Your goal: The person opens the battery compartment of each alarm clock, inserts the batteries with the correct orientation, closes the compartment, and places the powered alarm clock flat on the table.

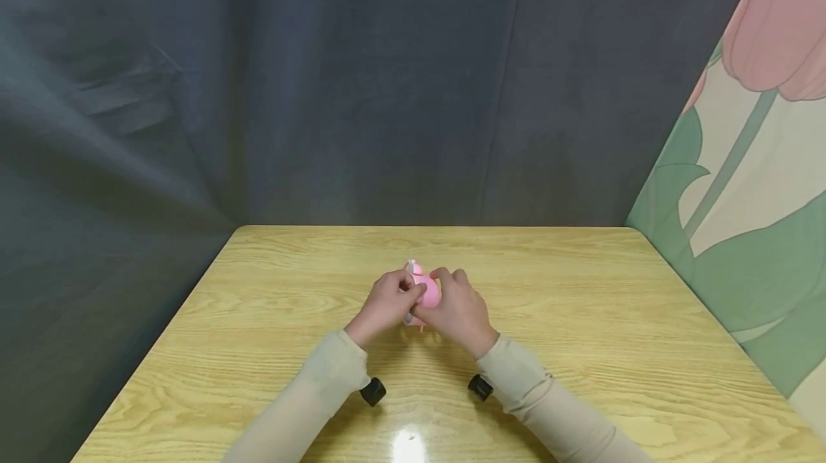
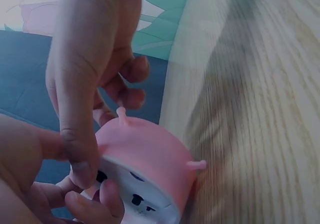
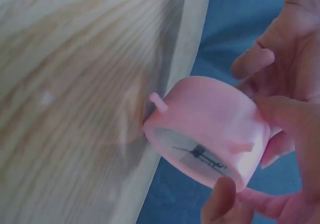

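A small pink alarm clock [image 1: 429, 292] is held just over the table, in the middle of the head view. Its round pink body carries short peg feet [image 2: 196, 165]. In the left wrist view a white panel [image 2: 145, 194] with small black parts shows; the right wrist view has a pale face with thin dark hands [image 3: 197, 153]. My right hand [image 1: 459, 309] grips the clock's body, thumb and fingers around its sides. From the left, my left hand [image 1: 387, 302] pinches at the panel side; I cannot tell which part lies between its fingertips.
The wood-grain table [image 1: 290, 269] spreads around both hands. Dark cloth [image 1: 387, 90] hangs behind it and at the left. A flower-printed panel [image 1: 742, 234] stands along the right side. Black wrist devices [image 1: 373, 391] sit under both cuffs.
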